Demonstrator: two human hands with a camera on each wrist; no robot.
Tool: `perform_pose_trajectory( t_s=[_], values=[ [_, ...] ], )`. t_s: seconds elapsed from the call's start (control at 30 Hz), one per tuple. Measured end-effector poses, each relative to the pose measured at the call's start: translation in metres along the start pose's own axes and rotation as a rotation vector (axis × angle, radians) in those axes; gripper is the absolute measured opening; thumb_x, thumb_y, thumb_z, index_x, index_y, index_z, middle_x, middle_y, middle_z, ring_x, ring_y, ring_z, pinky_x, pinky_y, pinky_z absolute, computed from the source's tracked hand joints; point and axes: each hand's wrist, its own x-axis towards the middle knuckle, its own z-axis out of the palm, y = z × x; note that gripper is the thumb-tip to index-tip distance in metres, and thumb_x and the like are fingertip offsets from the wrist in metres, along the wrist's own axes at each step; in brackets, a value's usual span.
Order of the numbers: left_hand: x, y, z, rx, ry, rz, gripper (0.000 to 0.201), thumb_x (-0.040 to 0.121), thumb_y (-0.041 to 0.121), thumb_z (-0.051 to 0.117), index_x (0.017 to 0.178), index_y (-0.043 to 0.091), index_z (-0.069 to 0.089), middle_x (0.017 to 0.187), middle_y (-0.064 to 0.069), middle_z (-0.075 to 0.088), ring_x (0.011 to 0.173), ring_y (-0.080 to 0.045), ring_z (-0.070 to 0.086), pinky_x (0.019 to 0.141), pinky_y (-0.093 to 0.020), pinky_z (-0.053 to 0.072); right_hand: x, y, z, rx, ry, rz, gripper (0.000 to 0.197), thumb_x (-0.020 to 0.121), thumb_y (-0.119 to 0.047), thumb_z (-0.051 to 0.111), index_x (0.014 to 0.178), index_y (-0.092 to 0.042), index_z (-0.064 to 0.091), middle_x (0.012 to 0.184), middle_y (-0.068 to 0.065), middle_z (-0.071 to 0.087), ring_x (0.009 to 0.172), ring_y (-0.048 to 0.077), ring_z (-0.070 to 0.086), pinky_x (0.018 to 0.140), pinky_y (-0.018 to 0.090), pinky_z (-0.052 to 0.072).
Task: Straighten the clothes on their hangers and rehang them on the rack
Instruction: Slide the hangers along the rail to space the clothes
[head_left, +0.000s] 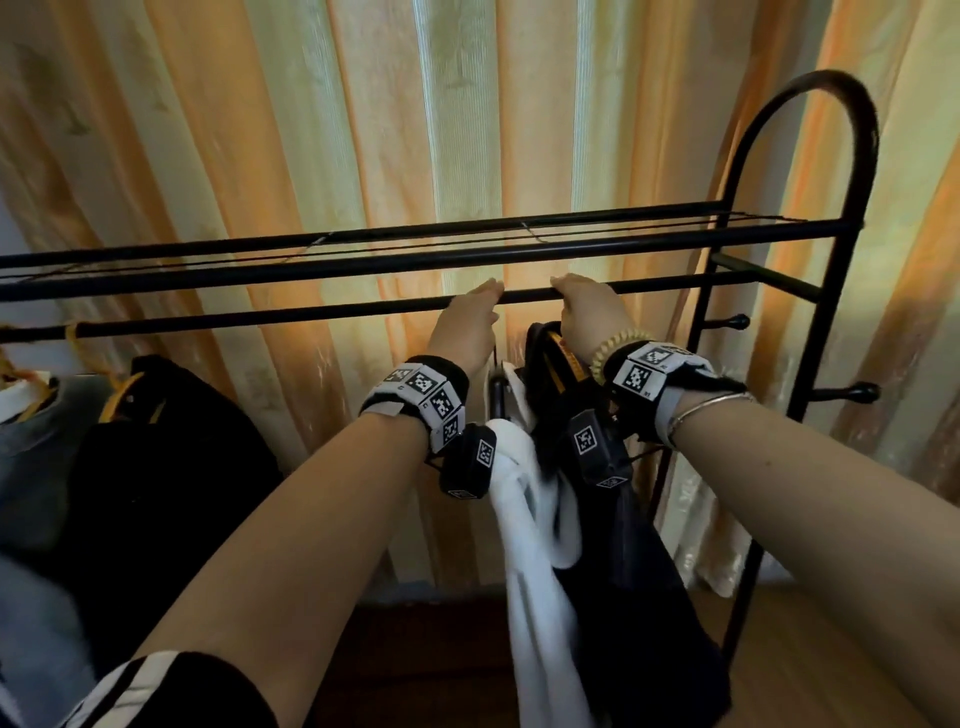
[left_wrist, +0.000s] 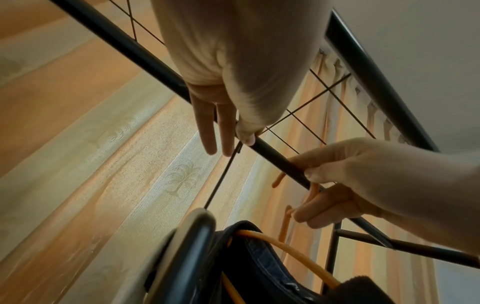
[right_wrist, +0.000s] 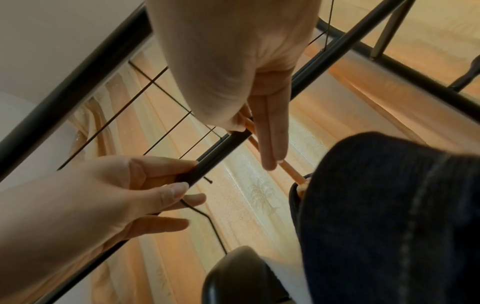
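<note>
Both hands are up at the rack's rail: left hand pinches the black hanger's hook, right hand pinches the orange hanger's hook.

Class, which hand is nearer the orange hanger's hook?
Right. The right hand pinches the orange hook at the rail; the left hand is beside it, at the black hanger's hook.

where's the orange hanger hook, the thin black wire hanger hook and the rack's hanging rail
orange plastic hanger hook (right_wrist: 291, 168), right wrist view, straight neck.
thin black wire hanger hook (left_wrist: 221, 179), left wrist view, straight neck.
black metal hanging rail (head_left: 260, 315), head view, bare stretch.
</note>
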Motion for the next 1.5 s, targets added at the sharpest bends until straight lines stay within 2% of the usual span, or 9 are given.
perform_pose_trajectory(
  t_s=[0.23, 0.33, 0.5, 0.77, 1.23, 1.27, 1.33, 1.4, 1.5],
  values=[
    [0.009, 0.022, 0.016, -0.015, -0.014, -0.019, 0.057, 0.092, -0.01, 0.039, 0.146, 0.01, 0.034, 0.155, -0.009, 0.028, 0.123, -0.025, 0.054, 0.102, -0.025, 0.04, -0.005, 0.06, -0.015, 0.014, 0.062, 0.092, 0.052, 0.091, -0.003, 0.038, 0.142, -0.009, 0.037, 0.151, 0.011, 0.033, 0.136, 0.028, 0.037, 0.113, 0.036, 0.029],
    [0.013, 0.03, 0.023, 0.011, -0.007, -0.045, 0.06, 0.088, -0.012, 0.039, 0.144, 0.009, 0.035, 0.155, -0.011, 0.028, 0.13, -0.029, 0.048, 0.107, -0.038, 0.042, -0.007, 0.076, -0.02, -0.009, 0.088, 0.114, 0.051, 0.092, -0.003, 0.037, 0.142, -0.008, 0.037, 0.151, 0.011, 0.034, 0.134, 0.029, 0.039, 0.112, 0.036, 0.03],
    [0.008, 0.038, 0.019, 0.175, 0.027, -0.079, 0.063, 0.088, -0.011, 0.04, 0.147, 0.007, 0.028, 0.155, -0.013, 0.027, 0.136, -0.03, 0.04, 0.111, -0.036, 0.034, -0.009, 0.075, -0.022, -0.005, 0.082, 0.08, 0.049, 0.095, -0.004, 0.035, 0.143, -0.009, 0.036, 0.152, 0.01, 0.032, 0.135, 0.029, 0.037, 0.111, 0.036, 0.029],
    [-0.004, 0.018, -0.002, 0.206, 0.127, -0.223, 0.044, 0.089, -0.007, 0.035, 0.131, 0.002, 0.046, 0.124, -0.019, 0.057, 0.113, -0.035, 0.055, 0.089, -0.037, 0.044, -0.009, 0.053, -0.013, 0.021, 0.075, 0.039, 0.049, 0.095, -0.005, 0.036, 0.144, -0.011, 0.034, 0.152, 0.009, 0.032, 0.136, 0.027, 0.038, 0.11, 0.036, 0.03],
    [0.006, 0.03, 0.007, 0.112, 0.054, -0.092, 0.036, 0.091, -0.005, 0.034, 0.123, 0.001, 0.049, 0.105, -0.017, 0.061, 0.098, -0.035, 0.059, 0.073, -0.034, 0.04, -0.011, 0.049, -0.015, 0.061, 0.057, 0.029, 0.05, 0.094, -0.004, 0.036, 0.144, -0.013, 0.036, 0.152, 0.009, 0.032, 0.137, 0.028, 0.036, 0.113, 0.035, 0.028],
    [0.006, 0.027, 0.007, 0.084, 0.049, -0.074, 0.036, 0.093, -0.003, 0.035, 0.125, 0.003, 0.048, 0.105, -0.016, 0.061, 0.098, -0.034, 0.061, 0.073, -0.034, 0.042, -0.01, 0.048, -0.014, 0.064, 0.055, 0.026, 0.05, 0.094, -0.004, 0.036, 0.144, -0.013, 0.036, 0.152, 0.009, 0.032, 0.137, 0.027, 0.036, 0.113, 0.035, 0.028],
    [0.006, 0.021, 0.007, 0.019, 0.009, -0.069, 0.046, 0.096, 0.0, 0.037, 0.141, 0.011, 0.039, 0.132, -0.015, 0.054, 0.106, -0.033, 0.061, 0.086, -0.035, 0.048, -0.011, 0.046, -0.014, 0.071, 0.044, 0.025, 0.051, 0.094, -0.004, 0.037, 0.144, -0.013, 0.035, 0.153, 0.008, 0.031, 0.138, 0.027, 0.034, 0.113, 0.035, 0.027],
    [0.005, 0.016, 0.005, -0.047, -0.082, -0.058, 0.057, 0.097, 0.002, 0.041, 0.149, 0.021, 0.027, 0.157, -0.007, 0.024, 0.123, -0.03, 0.053, 0.1, -0.039, 0.047, -0.01, 0.047, -0.015, 0.076, 0.034, 0.02, 0.052, 0.094, -0.004, 0.037, 0.145, -0.013, 0.033, 0.153, 0.01, 0.03, 0.139, 0.027, 0.032, 0.114, 0.035, 0.026],
    [0.004, 0.012, -0.001, -0.098, -0.182, -0.035, 0.068, 0.093, -0.004, 0.046, 0.15, 0.025, 0.023, 0.161, 0.003, 0.009, 0.135, -0.025, 0.041, 0.1, -0.039, 0.049, -0.012, 0.05, -0.018, 0.087, 0.031, 0.01, 0.052, 0.095, -0.005, 0.038, 0.146, -0.012, 0.032, 0.153, 0.01, 0.03, 0.139, 0.028, 0.032, 0.114, 0.035, 0.025]
  ],
)
